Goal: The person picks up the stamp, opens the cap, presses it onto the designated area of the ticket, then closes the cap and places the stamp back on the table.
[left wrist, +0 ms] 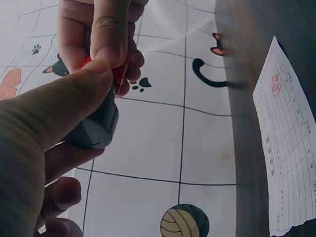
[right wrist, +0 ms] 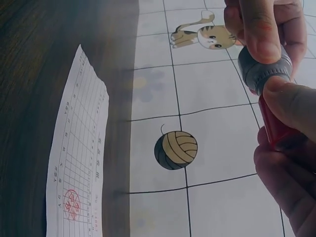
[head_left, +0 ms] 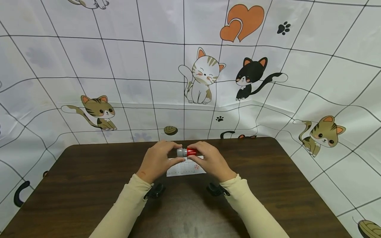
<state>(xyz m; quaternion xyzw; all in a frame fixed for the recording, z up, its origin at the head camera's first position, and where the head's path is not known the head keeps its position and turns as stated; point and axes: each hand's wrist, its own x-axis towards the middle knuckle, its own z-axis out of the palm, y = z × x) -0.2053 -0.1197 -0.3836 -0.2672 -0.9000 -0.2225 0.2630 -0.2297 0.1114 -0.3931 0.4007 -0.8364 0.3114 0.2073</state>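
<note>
Between both hands, a small stamp with a grey end [head_left: 181,152] and a glossy red end [head_left: 191,152] is held sideways above the table. My left hand [head_left: 157,161] pinches the grey part [left wrist: 94,126] between thumb and fingers. The red part [right wrist: 275,123] is gripped by my right hand [head_left: 213,161], whose fingertips hide some of it. The two parts meet in line, joined or touching. Below the hands lies a white printed form [head_left: 180,170] with a grid and a round red imprint [right wrist: 72,204].
The dark brown wooden table [head_left: 98,185] spreads around the form. Behind it and at its sides hangs a white sheet [head_left: 163,62] with a line grid and printed cats. A black device [head_left: 155,191] is strapped at each wrist.
</note>
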